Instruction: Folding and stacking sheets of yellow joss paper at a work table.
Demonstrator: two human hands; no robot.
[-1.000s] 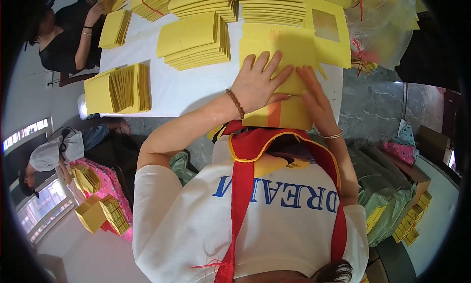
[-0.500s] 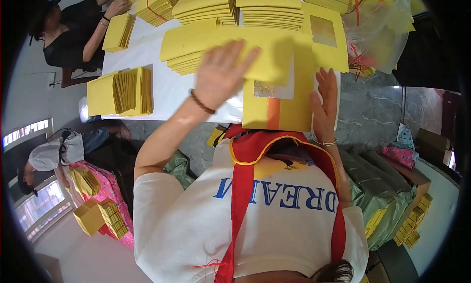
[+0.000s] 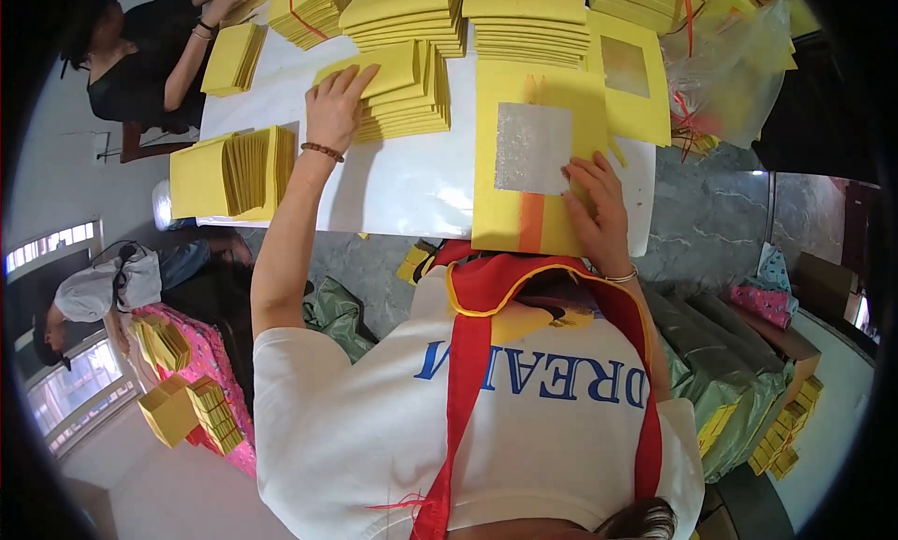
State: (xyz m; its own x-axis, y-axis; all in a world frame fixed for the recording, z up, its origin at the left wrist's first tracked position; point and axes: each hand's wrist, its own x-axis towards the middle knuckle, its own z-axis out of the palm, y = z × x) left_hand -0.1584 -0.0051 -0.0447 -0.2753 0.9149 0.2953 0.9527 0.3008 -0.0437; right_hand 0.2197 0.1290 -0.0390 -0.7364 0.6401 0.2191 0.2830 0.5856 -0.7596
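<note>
My left hand (image 3: 335,108) is at the left end of a stack of folded yellow paper packets (image 3: 402,124). Its fingers curl over the top yellow paper packet (image 3: 391,70), which sits slightly tilted; the thumb is hidden. At the table's near edge lies a pile of yellow paper sheets (image 3: 587,95), its top sheet bearing a silver square (image 3: 533,147) and an orange stripe (image 3: 531,222). My right hand (image 3: 599,212) rests on the right side of that pile, fingers stretched out and fingertips near the square's edge.
More yellow packet stacks (image 3: 528,25) line the table's far side, one bundle (image 3: 309,16) tied with red string. Another stack (image 3: 229,175) stands at the left on the white tabletop (image 3: 402,198). A clear plastic bag (image 3: 734,77) is at the right. A co-worker (image 3: 140,63) handles yellow paper at far left.
My left hand has moved left, off the sheet pile and onto the packet stack. The silver square is now uncovered. My right hand has shifted left onto the pile.
</note>
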